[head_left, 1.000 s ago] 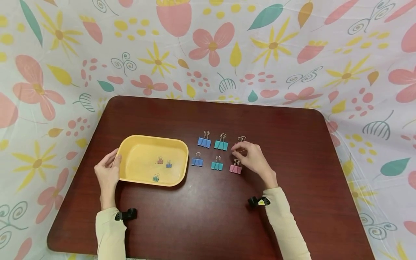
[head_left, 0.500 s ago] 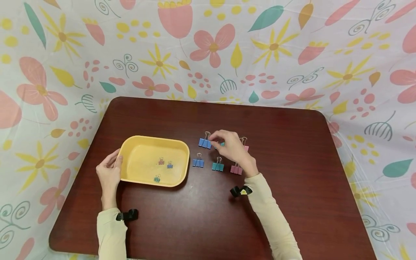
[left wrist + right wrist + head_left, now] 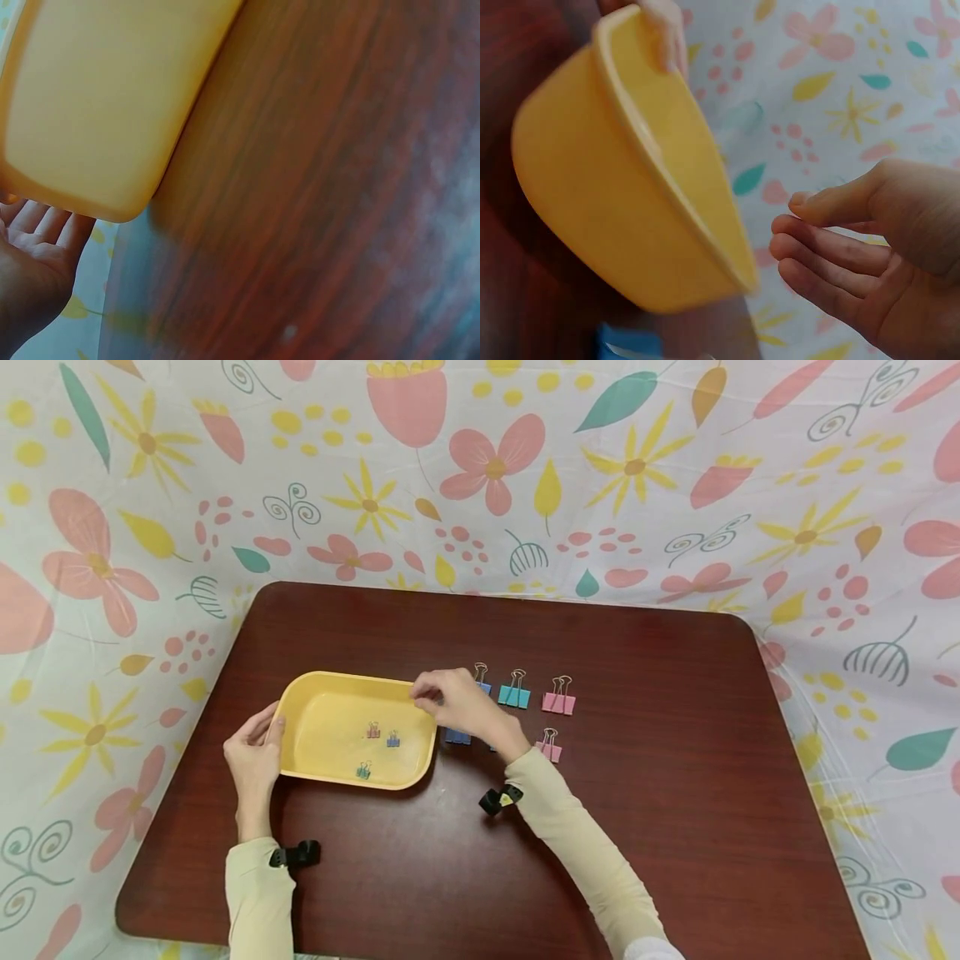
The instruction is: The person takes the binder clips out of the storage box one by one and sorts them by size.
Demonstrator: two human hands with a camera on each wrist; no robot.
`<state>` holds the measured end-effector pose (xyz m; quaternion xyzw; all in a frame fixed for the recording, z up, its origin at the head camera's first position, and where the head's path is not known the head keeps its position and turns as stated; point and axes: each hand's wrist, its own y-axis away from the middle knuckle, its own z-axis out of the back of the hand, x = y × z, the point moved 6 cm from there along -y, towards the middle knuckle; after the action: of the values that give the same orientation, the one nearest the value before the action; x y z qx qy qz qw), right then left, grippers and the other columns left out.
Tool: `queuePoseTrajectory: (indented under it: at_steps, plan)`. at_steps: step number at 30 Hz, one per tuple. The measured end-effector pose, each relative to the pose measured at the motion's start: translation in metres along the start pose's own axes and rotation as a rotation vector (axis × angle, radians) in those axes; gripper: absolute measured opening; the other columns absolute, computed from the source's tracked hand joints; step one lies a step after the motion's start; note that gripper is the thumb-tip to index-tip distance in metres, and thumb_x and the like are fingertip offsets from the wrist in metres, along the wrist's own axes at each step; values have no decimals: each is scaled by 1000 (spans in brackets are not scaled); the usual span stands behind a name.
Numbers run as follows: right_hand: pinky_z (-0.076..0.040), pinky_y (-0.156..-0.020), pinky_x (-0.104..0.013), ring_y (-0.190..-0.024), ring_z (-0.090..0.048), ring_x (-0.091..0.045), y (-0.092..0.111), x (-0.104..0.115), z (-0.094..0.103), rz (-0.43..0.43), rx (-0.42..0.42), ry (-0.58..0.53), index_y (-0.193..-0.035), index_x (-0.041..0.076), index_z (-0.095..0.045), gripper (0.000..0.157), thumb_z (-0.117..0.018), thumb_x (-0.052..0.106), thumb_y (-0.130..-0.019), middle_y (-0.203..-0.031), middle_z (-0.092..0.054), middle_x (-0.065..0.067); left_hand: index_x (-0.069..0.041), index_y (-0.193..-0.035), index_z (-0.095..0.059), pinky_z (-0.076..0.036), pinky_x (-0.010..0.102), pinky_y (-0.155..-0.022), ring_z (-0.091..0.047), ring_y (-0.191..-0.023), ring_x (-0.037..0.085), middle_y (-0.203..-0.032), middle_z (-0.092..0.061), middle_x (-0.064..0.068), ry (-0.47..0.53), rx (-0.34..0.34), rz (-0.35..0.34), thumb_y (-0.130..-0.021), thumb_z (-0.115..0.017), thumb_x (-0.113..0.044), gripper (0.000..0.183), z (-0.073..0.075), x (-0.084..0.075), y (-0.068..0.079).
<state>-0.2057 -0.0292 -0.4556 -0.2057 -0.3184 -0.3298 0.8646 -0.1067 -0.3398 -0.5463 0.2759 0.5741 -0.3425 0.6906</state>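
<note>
A yellow tray sits on the table's left half. My left hand holds its left end, thumb over the rim and fingers outside. Inside lie three small binder clips: a pink one, a blue one and a teal one. Over the tray's back right corner hovers my right hand, fingers loosely bent; the right wrist view shows nothing between them. Larger clips stand in two rows to the right: teal and pink behind, pink in front. My right hand partly covers the blue clips.
The dark wooden table has rounded corners, and its surface extends right of the clips. Floral cloth hangs behind it and at both sides. A black strap camera sits on my right wrist.
My right hand has swept left from the pink clips, across the teal and blue ones, to the tray's corner. The clips stay in place. My left hand keeps its hold on the tray.
</note>
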Motion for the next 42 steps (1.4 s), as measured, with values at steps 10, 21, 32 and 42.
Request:
queuePoseTrajectory:
  at_steps: [10,21,32,42]
  plan:
    - [-56,-87,-27,-97,-71,-14,-23,4,-56,-27,138,27,-106,6,-77,14,-68,7,-95,-103,-77,-5,-3,-124,-73,-55,10,-68,-71,-82,-5,-91,-71,-20,1,7,1,-96,-69,-12,30,-1,-3,1]
    - [-51,-69,-21,-80,-63,-9,-20,5,-85,-1,172,280,-101,13,-77,11,-67,9,-96,-95,-73,1,-2,-122,-74,-55,10,-67,-72,-80,-4,-88,-71,-20,25,-10,-33,-95,-70,-11,29,0,-6,3]
    - [-48,-66,-14,-73,-63,-6,-19,2,-83,16,158,137,-88,10,-77,10,-71,6,-94,-86,-76,2,-2,-123,-73,-55,9,-68,-72,-81,-4,-89,-71,-19,30,-4,-14,-95,-70,-13,30,-1,-3,3]
    - [-54,-74,-16,-84,-73,-8,-10,11,-43,23,64,-44,-96,6,-79,11,-69,2,-94,-91,-79,0,-4,-124,-73,-54,9,-69,-71,-83,-5,-93,-71,-19,-3,-5,-28,-96,-69,-13,29,0,-2,1]
